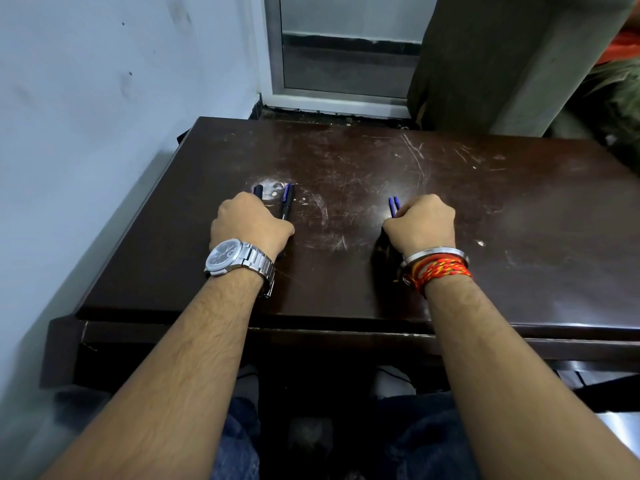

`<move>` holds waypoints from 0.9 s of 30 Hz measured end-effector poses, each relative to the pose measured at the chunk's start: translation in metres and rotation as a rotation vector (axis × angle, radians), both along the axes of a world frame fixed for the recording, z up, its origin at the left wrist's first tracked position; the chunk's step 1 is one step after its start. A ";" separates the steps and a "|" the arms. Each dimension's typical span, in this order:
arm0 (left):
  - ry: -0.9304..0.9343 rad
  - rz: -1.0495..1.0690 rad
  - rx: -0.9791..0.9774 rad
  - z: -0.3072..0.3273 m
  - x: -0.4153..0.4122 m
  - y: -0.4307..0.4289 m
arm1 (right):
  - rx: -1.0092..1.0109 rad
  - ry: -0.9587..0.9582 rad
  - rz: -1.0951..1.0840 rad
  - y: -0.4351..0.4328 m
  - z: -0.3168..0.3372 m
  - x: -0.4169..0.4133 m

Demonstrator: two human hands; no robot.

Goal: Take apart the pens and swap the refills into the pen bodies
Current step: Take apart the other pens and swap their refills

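Note:
My left hand rests knuckles-up on the dark wooden table, curled over dark pens with blue clips. One pen tip pokes out past the fingers and a second pen lies along the hand's right side. My right hand is closed in a fist around two blue-ended pens or refills that stick out from its left side. How many pieces lie under either hand is hidden.
The table's left edge runs close to a white wall. Beyond the far edge are a metal-framed door and a grey pillar. A worn pale patch marks the tabletop near my left hand.

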State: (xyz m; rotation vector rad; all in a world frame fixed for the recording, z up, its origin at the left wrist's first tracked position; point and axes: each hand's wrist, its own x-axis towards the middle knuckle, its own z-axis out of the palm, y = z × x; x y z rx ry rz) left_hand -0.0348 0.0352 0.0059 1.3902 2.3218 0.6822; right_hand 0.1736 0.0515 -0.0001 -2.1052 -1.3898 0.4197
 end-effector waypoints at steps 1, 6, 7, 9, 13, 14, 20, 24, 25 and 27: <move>-0.007 0.006 0.002 0.000 0.000 0.000 | -0.004 0.004 -0.001 0.000 0.000 0.000; -0.021 0.022 0.007 0.000 -0.003 0.000 | 0.021 -0.022 0.016 -0.003 0.001 -0.004; -0.023 0.020 0.007 0.000 -0.003 0.000 | 0.039 -0.039 0.018 -0.004 0.002 -0.005; -0.022 0.016 0.008 0.000 -0.003 -0.001 | 0.084 -0.067 0.028 -0.005 0.004 -0.008; -0.003 0.008 0.011 0.000 -0.004 -0.002 | 0.148 -0.058 0.052 -0.007 0.008 -0.014; 0.002 0.005 0.016 0.000 -0.004 -0.002 | 0.157 -0.043 0.059 -0.008 0.008 -0.016; 0.015 -0.036 0.030 -0.003 -0.007 -0.001 | 0.185 -0.020 0.094 -0.010 0.006 -0.022; 0.002 -0.027 0.047 -0.003 -0.008 0.000 | 0.165 -0.006 0.099 -0.010 0.005 -0.025; 0.007 -0.036 0.045 -0.002 -0.008 -0.001 | 0.165 -0.006 0.101 -0.009 0.004 -0.025; 0.014 -0.063 0.038 -0.001 -0.008 -0.001 | 0.160 -0.001 0.114 -0.008 0.004 -0.025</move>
